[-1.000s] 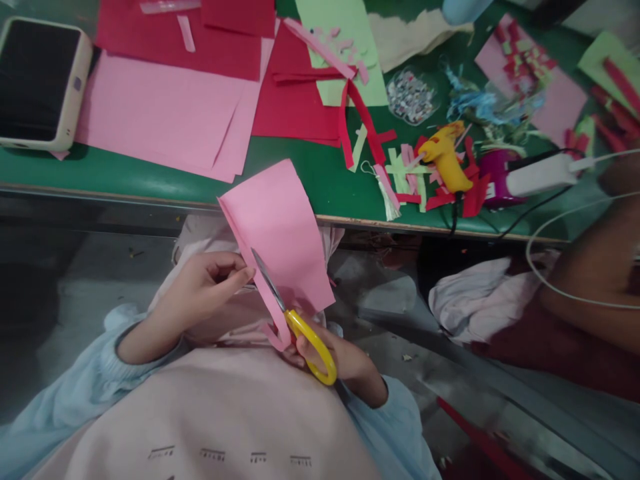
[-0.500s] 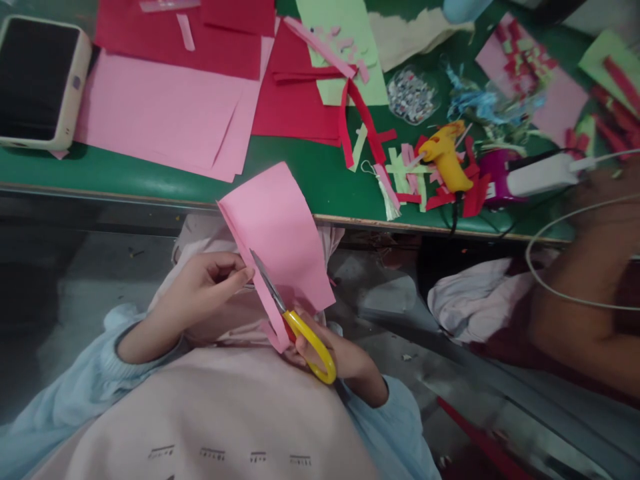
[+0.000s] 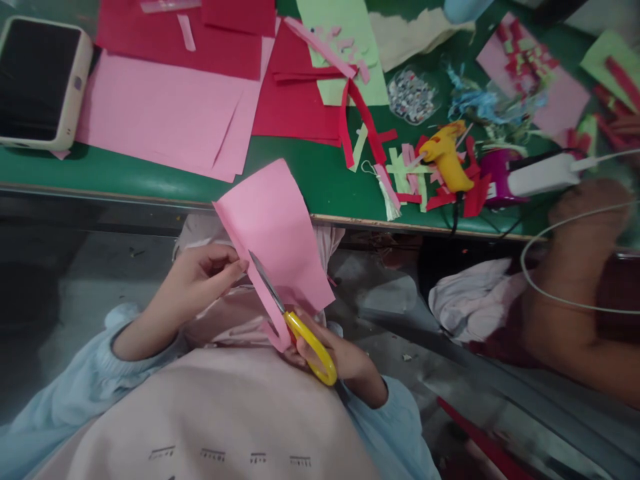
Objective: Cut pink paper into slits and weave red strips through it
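Over my lap, just off the table's near edge, a pink sheet [image 3: 280,227] is held up at a tilt. My left hand [image 3: 207,277] pinches its left edge between thumb and fingers. In my right hand [image 3: 325,347] are scissors [image 3: 310,343] with yellow handles, their blades lying along the sheet near that left edge. A narrow pink strip [image 3: 273,317], partly cut from the sheet, curls down beside the blades. Some fingers of my right hand are hidden behind the handles.
On the green table [image 3: 165,180] lie a phone [image 3: 37,83], pink sheets [image 3: 165,110], red sheets [image 3: 300,107], a yellow glue gun [image 3: 447,157] among coloured strips, and a bag of small beads [image 3: 413,97]. Another person's arm [image 3: 570,293] is at the right, beside a white cable.
My left hand and the sheet's left edge have shifted slightly left and up. The scissors stay nearly in place. At the right, the other person's arm has moved.
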`<control>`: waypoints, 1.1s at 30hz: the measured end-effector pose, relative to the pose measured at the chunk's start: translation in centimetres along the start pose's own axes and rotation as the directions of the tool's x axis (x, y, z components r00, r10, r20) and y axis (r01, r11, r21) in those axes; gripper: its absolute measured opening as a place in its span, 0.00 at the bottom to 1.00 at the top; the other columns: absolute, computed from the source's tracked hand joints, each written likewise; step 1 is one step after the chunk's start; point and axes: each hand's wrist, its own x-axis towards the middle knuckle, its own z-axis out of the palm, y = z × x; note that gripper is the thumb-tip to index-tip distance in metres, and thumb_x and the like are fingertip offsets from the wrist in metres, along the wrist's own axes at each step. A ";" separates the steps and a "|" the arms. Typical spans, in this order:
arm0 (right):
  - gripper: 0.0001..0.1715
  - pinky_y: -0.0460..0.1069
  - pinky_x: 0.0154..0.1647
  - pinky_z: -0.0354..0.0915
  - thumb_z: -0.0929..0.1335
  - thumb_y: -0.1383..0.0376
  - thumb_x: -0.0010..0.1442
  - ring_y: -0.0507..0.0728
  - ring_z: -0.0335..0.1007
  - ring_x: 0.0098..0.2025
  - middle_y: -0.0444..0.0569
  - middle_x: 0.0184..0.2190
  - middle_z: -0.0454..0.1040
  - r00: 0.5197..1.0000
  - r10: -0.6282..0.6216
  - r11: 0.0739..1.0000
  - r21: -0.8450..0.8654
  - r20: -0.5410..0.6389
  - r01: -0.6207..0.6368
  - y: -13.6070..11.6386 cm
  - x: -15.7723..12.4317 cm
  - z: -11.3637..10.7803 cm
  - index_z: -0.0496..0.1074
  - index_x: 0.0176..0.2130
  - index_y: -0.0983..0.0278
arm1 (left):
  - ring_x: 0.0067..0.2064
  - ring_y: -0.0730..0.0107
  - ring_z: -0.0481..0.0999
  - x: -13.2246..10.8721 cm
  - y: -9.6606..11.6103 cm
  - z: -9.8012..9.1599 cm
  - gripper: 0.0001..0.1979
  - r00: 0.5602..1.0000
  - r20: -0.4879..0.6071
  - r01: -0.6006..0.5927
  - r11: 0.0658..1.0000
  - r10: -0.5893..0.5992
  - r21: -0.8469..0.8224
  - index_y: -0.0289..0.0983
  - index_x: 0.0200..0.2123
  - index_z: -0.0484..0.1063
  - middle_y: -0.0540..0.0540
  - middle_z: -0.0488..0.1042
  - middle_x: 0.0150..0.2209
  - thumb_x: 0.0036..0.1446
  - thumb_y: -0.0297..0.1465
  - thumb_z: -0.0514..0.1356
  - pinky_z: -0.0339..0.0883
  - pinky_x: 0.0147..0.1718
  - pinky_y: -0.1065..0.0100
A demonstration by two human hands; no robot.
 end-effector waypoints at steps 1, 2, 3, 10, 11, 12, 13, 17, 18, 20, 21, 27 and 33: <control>0.29 0.47 0.26 0.48 0.67 0.39 0.60 0.48 0.49 0.25 0.38 0.26 0.54 1.000 -0.022 1.000 0.004 0.015 0.022 -0.2 0.0 0.1 0.60 0.39 0.60 | 0.18 0.80 0.57 0.0 0.0 0.0 0.16 1.000 0.008 -0.007 1.000 0.007 0.013 0.35 0.21 0.69 0.56 0.61 0.15 0.58 0.37 0.60 0.50 0.17 0.75; 0.29 0.48 0.27 0.48 0.66 0.39 0.62 0.48 0.49 0.26 0.39 0.26 0.54 0.998 -0.051 0.999 -0.002 0.038 0.051 -0.4 0.0 0.2 0.58 0.36 0.60 | 0.18 0.80 0.57 -0.1 0.0 0.0 0.17 1.000 0.016 -0.017 1.000 0.016 0.026 0.35 0.21 0.69 0.56 0.61 0.15 0.58 0.37 0.60 0.50 0.18 0.75; 0.28 0.48 0.27 0.48 0.65 0.39 0.63 0.48 0.49 0.26 0.39 0.26 0.53 0.995 -0.079 0.997 -0.016 0.059 0.080 -0.5 0.0 0.2 0.57 0.35 0.60 | 0.19 0.80 0.57 -0.1 0.0 0.1 0.17 0.999 0.021 -0.025 0.999 0.025 0.038 0.35 0.20 0.68 0.56 0.61 0.15 0.58 0.37 0.60 0.50 0.18 0.75; 0.28 0.48 0.28 0.48 0.65 0.39 0.62 0.49 0.48 0.26 0.37 0.26 0.52 0.995 -0.069 0.997 -0.013 0.078 0.070 -0.3 0.1 0.1 0.56 0.39 0.59 | 0.19 0.80 0.56 -0.2 0.4 0.2 0.18 0.999 0.011 -0.054 0.996 0.053 0.071 0.36 0.18 0.66 0.57 0.59 0.15 0.58 0.37 0.59 0.49 0.18 0.75; 0.28 0.48 0.27 0.48 0.65 0.40 0.62 0.49 0.48 0.26 0.38 0.26 0.52 0.994 -0.076 0.997 -0.012 0.081 0.077 -0.2 0.1 0.1 0.56 0.39 0.59 | 0.19 0.80 0.56 -0.2 0.5 0.2 0.18 0.999 0.008 -0.053 0.996 0.053 0.068 0.36 0.18 0.66 0.57 0.58 0.15 0.58 0.37 0.59 0.49 0.18 0.75; 0.28 0.48 0.27 0.48 0.65 0.40 0.63 0.49 0.48 0.26 0.38 0.26 0.52 0.993 -0.084 0.996 -0.009 0.083 0.085 -0.1 0.1 0.1 0.56 0.38 0.60 | 0.19 0.80 0.55 -0.2 0.5 0.2 0.18 0.999 0.004 -0.051 0.997 0.051 0.066 0.36 0.18 0.66 0.57 0.58 0.15 0.58 0.37 0.59 0.49 0.18 0.75; 0.28 0.48 0.27 0.47 0.65 0.40 0.63 0.48 0.48 0.26 0.38 0.26 0.52 0.992 -0.094 0.995 -0.006 0.087 0.095 -0.1 0.1 0.1 0.55 0.37 0.60 | 0.19 0.80 0.55 -0.2 0.5 0.2 0.18 0.999 -0.001 -0.049 0.997 0.049 0.066 0.36 0.18 0.66 0.57 0.58 0.15 0.58 0.37 0.59 0.49 0.18 0.75; 0.28 0.48 0.27 0.48 0.65 0.40 0.63 0.49 0.48 0.26 0.39 0.26 0.53 0.992 -0.097 0.994 -0.032 0.086 0.100 -0.3 0.1 0.1 0.56 0.39 0.60 | 0.20 0.80 0.55 -0.1 0.3 0.3 0.17 0.999 -0.004 -0.047 0.997 0.047 0.065 0.36 0.18 0.67 0.56 0.59 0.15 0.57 0.37 0.59 0.49 0.18 0.75; 0.27 0.48 0.27 0.48 0.64 0.40 0.64 0.49 0.48 0.26 0.39 0.26 0.53 0.991 -0.097 0.994 -0.047 0.088 0.101 -0.4 0.1 0.1 0.57 0.40 0.60 | 0.20 0.80 0.55 -0.1 0.2 0.3 0.17 0.999 -0.002 -0.045 0.997 0.045 0.061 0.36 0.19 0.68 0.56 0.59 0.16 0.57 0.37 0.60 0.48 0.18 0.75; 0.27 0.48 0.27 0.48 0.63 0.40 0.65 0.50 0.48 0.26 0.39 0.26 0.53 0.990 -0.103 0.991 -0.072 0.094 0.110 -0.5 0.1 0.0 0.58 0.40 0.60 | 0.20 0.80 0.55 -0.1 0.1 0.4 0.16 0.999 0.000 -0.039 0.998 0.039 0.052 0.36 0.19 0.69 0.56 0.59 0.16 0.57 0.37 0.60 0.48 0.18 0.75; 0.26 0.48 0.27 0.48 0.63 0.41 0.65 0.49 0.48 0.25 0.39 0.25 0.53 0.989 -0.108 0.991 -0.071 0.104 0.116 -0.5 0.0 -0.1 0.58 0.39 0.60 | 0.20 0.80 0.55 -0.1 0.0 0.4 0.16 0.999 0.000 -0.037 0.998 0.037 0.049 0.36 0.20 0.69 0.57 0.58 0.16 0.57 0.37 0.60 0.48 0.18 0.75; 0.25 0.47 0.26 0.49 0.64 0.43 0.66 0.48 0.49 0.25 0.38 0.26 0.55 0.985 -0.116 0.991 -0.050 0.127 0.123 -0.1 0.0 -0.3 0.58 0.38 0.60 | 0.19 0.79 0.54 -0.2 0.0 0.3 0.17 0.999 0.006 -0.048 0.997 0.048 0.055 0.36 0.19 0.68 0.56 0.58 0.15 0.56 0.37 0.59 0.48 0.18 0.75; 0.26 0.46 0.24 0.48 0.63 0.41 0.66 0.48 0.49 0.24 0.37 0.25 0.55 0.988 -0.121 0.988 -0.083 0.099 0.130 -0.1 0.1 -0.1 0.57 0.39 0.60 | 0.20 0.79 0.55 -0.2 0.5 0.1 0.17 1.000 0.020 -0.012 0.997 0.011 0.079 0.36 0.18 0.66 0.56 0.58 0.15 0.57 0.37 0.59 0.49 0.19 0.74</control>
